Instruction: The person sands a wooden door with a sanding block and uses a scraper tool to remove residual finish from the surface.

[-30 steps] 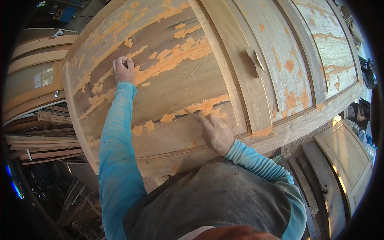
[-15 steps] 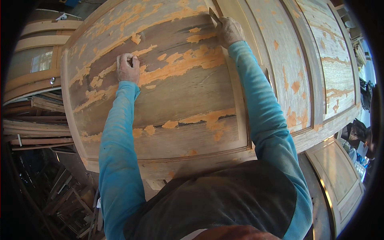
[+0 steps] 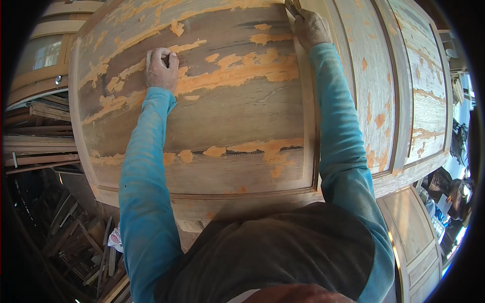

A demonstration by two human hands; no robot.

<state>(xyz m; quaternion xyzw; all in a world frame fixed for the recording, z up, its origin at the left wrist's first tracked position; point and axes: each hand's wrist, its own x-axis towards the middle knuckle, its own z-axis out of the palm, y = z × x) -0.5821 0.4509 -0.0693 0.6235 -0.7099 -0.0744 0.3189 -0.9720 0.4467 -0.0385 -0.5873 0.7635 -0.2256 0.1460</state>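
Note:
A wide wooden door panel [image 3: 227,118] lies in front of me, patched with streaks of orange filler [image 3: 237,73]. My left hand [image 3: 161,69] is over the panel's left half, its thumb and fingers curled together in a pinch. Whatever it may hold is hidden by the fingers. At the panel's far right edge, by the raised frame strip, my right hand [image 3: 312,29] grips a putty knife [image 3: 291,8]. The knife's thin blade points away to the upper left, and its handle is mostly covered by my fingers.
More panels with orange spots [image 3: 376,91] continue on the right. Stacked wood strips [image 3: 43,146] and framed pieces stand at the left, with scrap wood [image 3: 76,247] heaped below. Another panelled door [image 3: 409,222] leans at the lower right, near dark bags [image 3: 449,187].
My right hand has shifted right and slightly farther away with the putty knife. My left hand sits a little higher in the picture, still pinched. The whole view has shifted slightly.

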